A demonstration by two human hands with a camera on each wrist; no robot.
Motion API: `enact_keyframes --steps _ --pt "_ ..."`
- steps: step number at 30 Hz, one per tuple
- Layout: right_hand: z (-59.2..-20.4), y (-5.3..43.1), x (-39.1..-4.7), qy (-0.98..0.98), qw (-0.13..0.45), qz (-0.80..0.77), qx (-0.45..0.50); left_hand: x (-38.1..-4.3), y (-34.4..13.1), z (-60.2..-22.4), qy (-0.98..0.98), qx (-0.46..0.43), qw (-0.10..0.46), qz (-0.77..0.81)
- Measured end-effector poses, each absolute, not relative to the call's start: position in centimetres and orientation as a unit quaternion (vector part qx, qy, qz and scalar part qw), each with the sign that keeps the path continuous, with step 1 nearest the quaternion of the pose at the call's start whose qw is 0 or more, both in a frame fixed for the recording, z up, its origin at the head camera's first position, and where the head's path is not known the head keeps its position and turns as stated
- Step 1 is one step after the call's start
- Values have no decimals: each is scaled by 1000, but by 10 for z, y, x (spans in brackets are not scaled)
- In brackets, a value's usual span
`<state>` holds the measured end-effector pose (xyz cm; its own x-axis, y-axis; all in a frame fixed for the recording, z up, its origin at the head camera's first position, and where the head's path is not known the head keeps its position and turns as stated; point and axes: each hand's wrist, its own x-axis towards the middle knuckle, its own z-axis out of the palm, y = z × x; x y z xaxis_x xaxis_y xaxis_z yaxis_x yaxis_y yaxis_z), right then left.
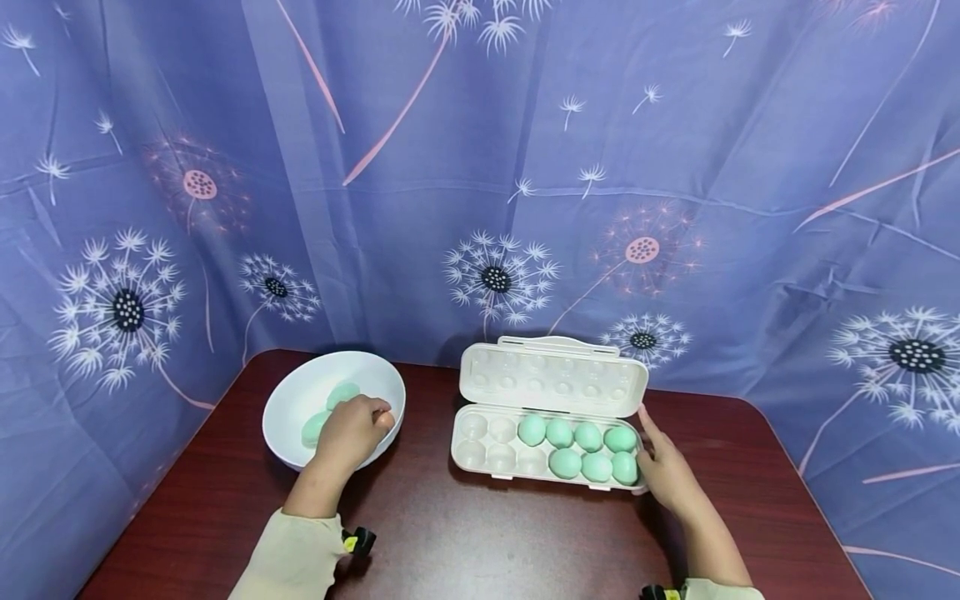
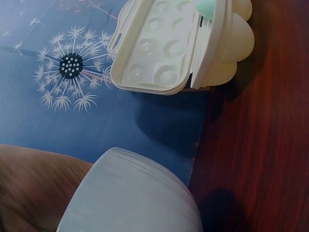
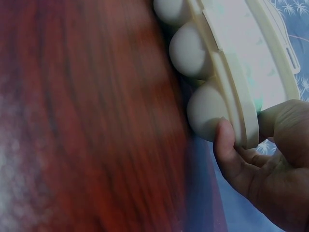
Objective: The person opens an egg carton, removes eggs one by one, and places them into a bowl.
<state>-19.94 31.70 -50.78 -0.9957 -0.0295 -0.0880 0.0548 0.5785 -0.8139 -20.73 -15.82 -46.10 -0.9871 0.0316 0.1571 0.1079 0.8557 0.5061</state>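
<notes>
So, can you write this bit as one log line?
left fingers: at white bowl, grip unclear | right fingers: hold egg carton end | lid: open | green eggs in carton: seven

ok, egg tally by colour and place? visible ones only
Green eggs in the carton: 7 (green eggs, carton)
Green eggs in the bowl: 2 (green eggs, bowl)
Orange-brown egg at the left hand: 1
Total: 10; the hand may hide more.
</notes>
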Motion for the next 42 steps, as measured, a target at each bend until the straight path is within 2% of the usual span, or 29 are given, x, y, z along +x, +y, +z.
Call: enact_keyframes --steps 17,28,42 --pt "-507 317 -200 887 42 -459 6 -207 -158 -456 -962 -16 58 -268" --pt "-506 318 -198 884 38 -466 -3 -199 -140 -434 -941 -13 117 -317" --pt "-508 317 -199 890 38 -455 0 -186 -118 -424 -934 -43 112 -337"
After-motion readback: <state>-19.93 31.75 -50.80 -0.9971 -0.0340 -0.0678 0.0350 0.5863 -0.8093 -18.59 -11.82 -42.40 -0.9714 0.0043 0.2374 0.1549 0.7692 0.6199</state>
